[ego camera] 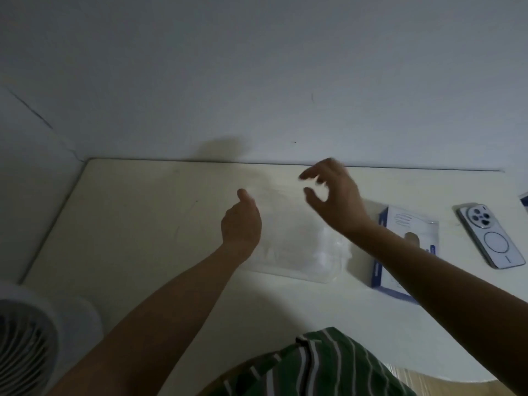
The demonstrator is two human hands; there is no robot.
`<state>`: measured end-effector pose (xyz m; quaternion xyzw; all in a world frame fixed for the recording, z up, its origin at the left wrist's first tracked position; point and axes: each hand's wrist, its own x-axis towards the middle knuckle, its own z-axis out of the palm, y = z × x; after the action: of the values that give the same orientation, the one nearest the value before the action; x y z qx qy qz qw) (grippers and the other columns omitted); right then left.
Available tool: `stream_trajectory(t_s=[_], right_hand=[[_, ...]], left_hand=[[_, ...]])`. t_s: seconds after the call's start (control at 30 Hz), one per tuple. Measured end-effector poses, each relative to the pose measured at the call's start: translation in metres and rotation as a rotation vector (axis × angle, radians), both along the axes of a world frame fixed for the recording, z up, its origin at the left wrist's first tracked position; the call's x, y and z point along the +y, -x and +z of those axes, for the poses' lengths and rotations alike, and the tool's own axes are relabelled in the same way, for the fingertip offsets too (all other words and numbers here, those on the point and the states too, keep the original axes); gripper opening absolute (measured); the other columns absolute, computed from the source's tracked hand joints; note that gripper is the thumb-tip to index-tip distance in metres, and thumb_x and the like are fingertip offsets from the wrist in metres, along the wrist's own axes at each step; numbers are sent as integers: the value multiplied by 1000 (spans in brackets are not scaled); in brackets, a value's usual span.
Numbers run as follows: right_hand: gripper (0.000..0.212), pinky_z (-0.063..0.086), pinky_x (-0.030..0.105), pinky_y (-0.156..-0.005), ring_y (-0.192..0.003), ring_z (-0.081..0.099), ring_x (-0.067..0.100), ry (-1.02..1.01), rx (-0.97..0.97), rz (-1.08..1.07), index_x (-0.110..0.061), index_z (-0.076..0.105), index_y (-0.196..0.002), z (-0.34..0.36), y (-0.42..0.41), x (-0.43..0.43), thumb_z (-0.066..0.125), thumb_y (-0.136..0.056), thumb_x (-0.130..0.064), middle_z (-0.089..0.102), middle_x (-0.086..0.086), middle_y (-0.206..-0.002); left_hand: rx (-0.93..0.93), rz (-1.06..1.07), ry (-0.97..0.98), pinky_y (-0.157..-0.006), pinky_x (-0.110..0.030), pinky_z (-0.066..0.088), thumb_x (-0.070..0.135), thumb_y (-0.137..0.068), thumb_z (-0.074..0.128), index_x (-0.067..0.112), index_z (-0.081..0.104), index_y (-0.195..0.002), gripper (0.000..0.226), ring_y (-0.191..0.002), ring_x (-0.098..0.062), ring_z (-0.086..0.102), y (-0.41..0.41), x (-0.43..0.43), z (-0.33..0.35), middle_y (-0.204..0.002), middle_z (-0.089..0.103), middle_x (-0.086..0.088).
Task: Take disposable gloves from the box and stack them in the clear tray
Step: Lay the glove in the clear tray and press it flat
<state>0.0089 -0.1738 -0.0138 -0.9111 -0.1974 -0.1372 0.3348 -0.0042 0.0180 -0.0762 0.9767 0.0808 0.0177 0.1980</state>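
"Where are the gloves now?"

"In the clear tray, in the middle of the table. There's a pale, crumpled heap of gloves towards its right end. The tray is so transparent that I only catch its near rim."

"And the box?"

"The box lies just to the right of the tray, blue-edged and white on top. The right forearm passes over it and hides part of it."

"What are the hands doing?"

"Both are raised over the far side of the tray. The left hand shows me its back, with the thumb sticking up. Its fingers are tucked out of sight behind it, so I can't tell whether its grip is closed on anything."

"The right one?"

"The right hand is further back, near the table's far edge. Its fingers are curved like a claw and the thumb sits apart from the forefinger — but the hand is blurred. Between the two hands there's a faint filmy patch. I can't tell whether it's a thin glove, or whether either grip has hold of it."

"Anything else on the table?"

"A phone lies face down at the far right, apart from the box, camera rings upward. A white fan stands off the table's near left corner. A green striped shirt shows at the bottom, and a plain wall rises behind the table — that's all I can make out in this dim light."
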Motion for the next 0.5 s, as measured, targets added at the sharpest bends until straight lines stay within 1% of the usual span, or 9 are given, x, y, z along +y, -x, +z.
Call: stream_trajectory(t_s=[0.07, 0.13, 0.2, 0.27, 0.33, 0.4, 0.43, 0.47, 0.5], right_hand=[[18, 49, 27, -70, -76, 57, 11, 129, 161, 146, -18, 67, -100, -6, 6, 21, 64, -84, -10, 58, -1, -98], [24, 52, 32, -76, -89, 60, 17, 350, 352, 176, -19, 63, -113, -24, 10, 33, 63, -88, -17, 56, 1, -111], [39, 52, 35, -86, -105, 57, 22, 529, 501, 160, -19, 54, -127, -43, 13, 38, 64, -90, -22, 50, 5, -124], [51, 51, 36, -91, -113, 54, 24, 620, 584, 166, -18, 47, -135, -57, 14, 39, 67, -89, -25, 46, 8, -130], [56, 50, 36, -92, -115, 52, 24, 643, 622, 184, -18, 44, -137, -69, 15, 40, 68, -87, -26, 45, 8, -132], [61, 50, 36, -91, -114, 53, 25, 658, 635, 199, -18, 41, -139, -77, 16, 41, 71, -85, -27, 44, 9, -132], [66, 50, 36, -90, -113, 53, 25, 662, 638, 202, -18, 39, -140, -80, 17, 42, 72, -84, -27, 43, 9, -132], [70, 50, 36, -89, -113, 53, 26, 662, 638, 200, -18, 36, -142, -82, 17, 43, 73, -83, -28, 43, 10, -132], [75, 50, 36, -90, -113, 53, 26, 657, 641, 202, -18, 34, -144, -84, 16, 44, 74, -82, -28, 42, 11, -134]], left_hand=[[49, 9, -10, -64, -37, 41, 14, -103, 26, 1, 37, -120, 24, -86, -38, 65, 0, 0, -2, -96, 68, -17], [109, 17, -6, -62, -36, 41, 10, -100, 30, 3, 35, -121, 22, -85, -36, 65, -1, -1, 0, -97, 67, -17], [169, 16, -29, -63, -36, 41, 4, -96, 36, 3, 34, -122, 27, -87, -36, 65, -2, -1, 3, -99, 67, -18], [196, -7, -53, -65, -37, 43, 0, -93, 40, 3, 33, -123, 31, -89, -36, 66, -1, -1, 5, -103, 65, -18], [163, -57, -107, -68, -36, 47, -1, -91, 45, 4, 33, -125, 36, -93, -33, 63, 1, 0, 5, -114, 54, -17], [-20, -231, -298, -74, -35, 48, -2, -86, 51, 7, 38, -130, 47, -99, -29, 56, 4, 2, 4, -124, 45, -16], [-166, -353, -387, -74, -34, 48, 0, -83, 53, 9, 46, -128, 47, -96, -27, 55, 4, 3, 4, -122, 49, -14], [-312, -473, -419, -71, -33, 47, 2, -79, 55, 10, 56, -119, 41, -89, -26, 56, 4, 1, 5, -114, 56, -12], [-378, -583, -428, -66, -33, 46, 3, -76, 58, 12, 63, -107, 33, -82, -25, 57, 4, -1, 7, -102, 60, -10]])
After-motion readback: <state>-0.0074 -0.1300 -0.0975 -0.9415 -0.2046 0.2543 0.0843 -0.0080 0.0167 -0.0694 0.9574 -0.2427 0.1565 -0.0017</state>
